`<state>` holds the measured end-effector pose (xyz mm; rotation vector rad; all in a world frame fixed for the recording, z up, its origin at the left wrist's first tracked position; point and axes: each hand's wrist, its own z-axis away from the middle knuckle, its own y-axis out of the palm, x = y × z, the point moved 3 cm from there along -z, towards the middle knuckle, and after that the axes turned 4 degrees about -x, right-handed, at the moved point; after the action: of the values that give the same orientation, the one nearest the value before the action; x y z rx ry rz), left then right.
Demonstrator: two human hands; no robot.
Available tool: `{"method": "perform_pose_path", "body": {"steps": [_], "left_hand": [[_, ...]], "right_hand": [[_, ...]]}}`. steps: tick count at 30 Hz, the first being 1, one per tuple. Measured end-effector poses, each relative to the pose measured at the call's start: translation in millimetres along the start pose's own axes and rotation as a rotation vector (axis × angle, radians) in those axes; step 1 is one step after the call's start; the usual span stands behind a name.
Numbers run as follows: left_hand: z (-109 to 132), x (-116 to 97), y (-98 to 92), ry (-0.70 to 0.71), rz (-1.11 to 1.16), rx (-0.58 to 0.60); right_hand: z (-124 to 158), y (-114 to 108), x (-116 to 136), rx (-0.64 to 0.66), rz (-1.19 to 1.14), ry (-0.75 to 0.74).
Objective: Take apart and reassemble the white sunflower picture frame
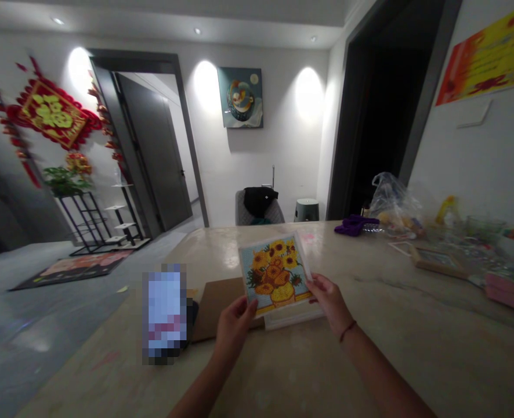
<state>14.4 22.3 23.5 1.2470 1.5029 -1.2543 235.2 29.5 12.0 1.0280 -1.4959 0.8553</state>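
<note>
A square sunflower picture (275,273) with a white border is held up, tilted, above the table. My left hand (235,322) pinches its lower left corner, thumb on the front. My right hand (329,296) grips the lower right edge and wears a thin dark band at the wrist. Beneath the picture lies a white frame (292,319), partly covered by it. A flat brown board (211,307) rests on the table to the left, its right part behind the picture and my left hand.
The pale marble-look table (396,348) spreads around my arms. A phone on a stand (165,313), its screen blurred, is at the left. Far right are a purple cloth (355,224), a plastic bag (394,206), a wooden frame (437,261) and a pink packet (509,293).
</note>
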Motion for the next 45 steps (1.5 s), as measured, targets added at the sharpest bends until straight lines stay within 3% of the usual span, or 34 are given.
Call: {"method": "perform_pose_path", "body": {"steps": [4, 7, 10, 13, 17, 21, 25, 28, 30, 33, 38, 42, 45], "left_hand": [[-2.8, 2.6, -5.9, -0.045, 0.067, -0.086], [-1.8, 0.9, -7.9, -0.046, 0.074, -0.137], [1.5, -2.0, -6.3, -0.047, 0.090, -0.152], [5.1, -4.5, -1.6, -0.060, 0.109, -0.130], [8.5, -7.4, 5.3, -0.066, 0.092, -0.072], [9.5, -9.3, 6.2, -0.015, 0.069, -0.043], [5.6, -2.2, 4.6, -0.023, 0.086, -0.023], [1.6, 11.1, 8.6, -0.155, 0.167, 0.034], [0.1, 19.9, 13.3, -0.259, 0.249, 0.080], [-0.3, 26.1, 17.6, -0.343, 0.371, 0.089], [0.2, 18.8, 10.7, -0.314, 0.430, -0.013], [-0.4, 13.8, 1.6, -0.300, 0.393, -0.033], [-1.8, 12.4, -4.3, -0.275, 0.323, -0.021]], "right_hand": [[16.9, 1.2, 22.4, -0.197, 0.384, -0.489], [37.3, 16.2, 33.4, -0.141, 0.707, -0.814], [50.8, 35.7, 31.6, -0.044, 0.929, -0.950], [55.6, 46.1, 29.1, -0.119, 1.070, -1.073], [52.8, 40.7, 30.2, -0.185, 1.063, -1.139], [41.8, 23.3, 31.1, -0.215, 0.834, -0.951], [23.1, 9.5, 20.5, -0.233, 0.227, -0.421], [17.4, 17.3, 9.2, -0.098, -0.283, -0.018], [20.4, 28.5, 6.6, 0.038, -0.506, 0.124], [29.2, 42.6, 5.2, 0.174, -0.615, 0.202], [33.7, 46.7, 8.0, 0.294, -0.610, 0.180], [18.9, 27.9, 6.2, 0.209, -0.622, 0.178], [5.3, 10.2, -6.0, 0.063, -0.464, 0.229]]}}
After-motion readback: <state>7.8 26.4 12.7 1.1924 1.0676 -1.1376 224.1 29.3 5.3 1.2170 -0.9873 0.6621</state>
